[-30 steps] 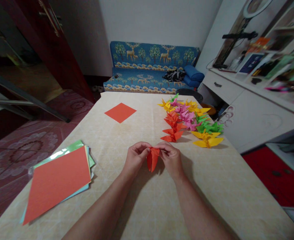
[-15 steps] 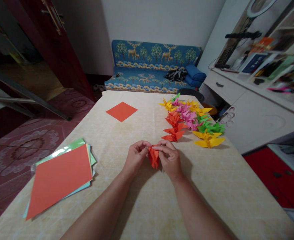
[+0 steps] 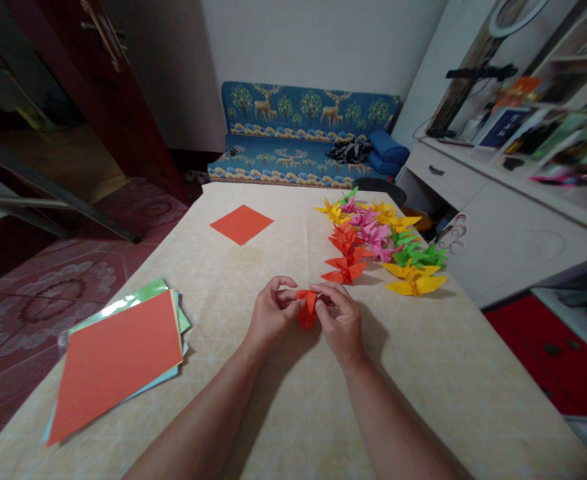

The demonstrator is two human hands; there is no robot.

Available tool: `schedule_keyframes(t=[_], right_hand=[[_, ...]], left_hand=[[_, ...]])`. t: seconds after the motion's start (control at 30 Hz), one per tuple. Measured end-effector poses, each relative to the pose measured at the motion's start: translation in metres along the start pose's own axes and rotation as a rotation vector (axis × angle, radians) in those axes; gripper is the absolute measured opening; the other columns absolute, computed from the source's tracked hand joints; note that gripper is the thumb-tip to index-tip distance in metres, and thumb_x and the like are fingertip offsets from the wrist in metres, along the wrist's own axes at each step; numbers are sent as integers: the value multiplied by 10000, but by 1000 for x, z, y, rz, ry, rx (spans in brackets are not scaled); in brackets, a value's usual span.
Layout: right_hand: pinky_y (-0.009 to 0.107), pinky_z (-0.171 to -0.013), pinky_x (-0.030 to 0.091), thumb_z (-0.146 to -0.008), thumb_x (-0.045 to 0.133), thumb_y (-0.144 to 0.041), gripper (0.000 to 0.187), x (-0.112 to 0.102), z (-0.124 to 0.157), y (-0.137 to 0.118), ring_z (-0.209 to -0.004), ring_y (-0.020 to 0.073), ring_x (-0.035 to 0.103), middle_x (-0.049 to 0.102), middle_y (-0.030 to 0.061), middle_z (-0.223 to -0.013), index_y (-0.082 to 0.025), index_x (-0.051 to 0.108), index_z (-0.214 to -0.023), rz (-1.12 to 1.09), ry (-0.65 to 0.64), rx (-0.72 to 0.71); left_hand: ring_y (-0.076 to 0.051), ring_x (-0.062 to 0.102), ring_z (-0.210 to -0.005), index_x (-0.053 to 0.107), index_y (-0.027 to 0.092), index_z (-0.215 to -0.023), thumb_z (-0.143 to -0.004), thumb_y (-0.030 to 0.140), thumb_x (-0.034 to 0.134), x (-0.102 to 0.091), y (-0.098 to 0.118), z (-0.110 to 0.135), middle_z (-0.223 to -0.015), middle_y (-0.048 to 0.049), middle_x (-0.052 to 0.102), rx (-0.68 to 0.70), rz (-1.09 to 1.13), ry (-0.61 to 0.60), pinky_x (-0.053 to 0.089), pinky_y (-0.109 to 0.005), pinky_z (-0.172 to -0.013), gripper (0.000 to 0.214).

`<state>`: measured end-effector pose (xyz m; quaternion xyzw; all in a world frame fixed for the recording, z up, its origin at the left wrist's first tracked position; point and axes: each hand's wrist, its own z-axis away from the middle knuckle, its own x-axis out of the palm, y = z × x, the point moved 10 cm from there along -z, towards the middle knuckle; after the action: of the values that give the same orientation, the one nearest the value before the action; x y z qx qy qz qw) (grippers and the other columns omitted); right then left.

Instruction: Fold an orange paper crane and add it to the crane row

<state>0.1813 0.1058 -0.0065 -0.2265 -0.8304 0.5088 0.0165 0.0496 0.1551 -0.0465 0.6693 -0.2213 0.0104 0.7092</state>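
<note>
A small folded piece of red origami paper [image 3: 308, 312] is held just above the table between my two hands. My left hand [image 3: 274, 312] pinches its left side with thumb and forefinger, the other fingers curled away. On the opposite side, my right hand [image 3: 340, 317] grips the upper edge between thumb and fingertips. The piece hangs with its narrower part downward; its finer folds are blurred. Beyond my right hand stand finished red paper cranes [image 3: 346, 270] in a row, beside yellow paper cranes [image 3: 416, 280], pink paper cranes [image 3: 373, 230] and green paper cranes [image 3: 420, 255].
A red paper square [image 3: 242, 225] lies flat toward the far left of the table [image 3: 283, 413]. At the near left is a stack of coloured paper [image 3: 118, 360], red on top. A patterned blue sofa [image 3: 293, 153] stands behind, and a white cabinet [image 3: 513, 220] at the right.
The folded red paper has turned slightly and its lower end looks shorter. My left fingers have shifted, the forefinger lifting a little. The cranes and paper stack stay put.
</note>
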Motion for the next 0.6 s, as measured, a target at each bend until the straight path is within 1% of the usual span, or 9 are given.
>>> schedule_keyframes(t=[0.07,0.1,0.2,0.3,0.43,0.6], right_hand=[[293,-747,503,-808,563,-168,260,-3,0,10,-854,178,624,657,57,-947,-210,646,-1052,-98,29,112],[290,-733,505,-813,573,-204,248,-3,1,14,-835,178,630,664,59,-941,-200,635,-1053,-137,30,160],[288,-707,507,-805,613,-293,196,0,1,18,-794,181,636,677,63,-899,-179,651,-959,-163,7,226],[286,-694,514,-765,668,-294,191,-1,0,16,-755,175,635,682,58,-866,-177,658,-917,-129,18,209],[279,-686,521,-759,676,-262,167,-3,-1,12,-751,170,637,682,51,-862,-190,672,-910,-86,42,157],[264,-652,522,-782,653,-258,84,-4,-3,10,-733,165,637,684,42,-824,-198,685,-831,-61,54,137]], left_hand=[[-142,652,-567,472,190,-929,-648,229,781,-3,2,1,-729,-35,732,-3,2,30,485,-230,-560,420],[-144,654,-564,467,191,-929,-650,226,781,-4,3,1,-725,-33,734,-4,2,41,487,-232,-560,421],[-154,664,-576,480,190,-923,-651,231,783,-5,3,2,-718,-32,739,-6,15,50,490,-237,-568,410],[-164,671,-589,537,169,-915,-630,256,801,-6,1,1,-706,-42,738,-16,19,65,495,-246,-582,398],[-162,675,-620,646,128,-939,-621,278,807,-6,-1,1,-726,-67,741,-21,12,74,509,-262,-626,386],[-179,681,-668,717,127,-828,-601,267,816,-4,-1,1,-786,-88,747,-19,-6,72,532,-293,-671,285]])
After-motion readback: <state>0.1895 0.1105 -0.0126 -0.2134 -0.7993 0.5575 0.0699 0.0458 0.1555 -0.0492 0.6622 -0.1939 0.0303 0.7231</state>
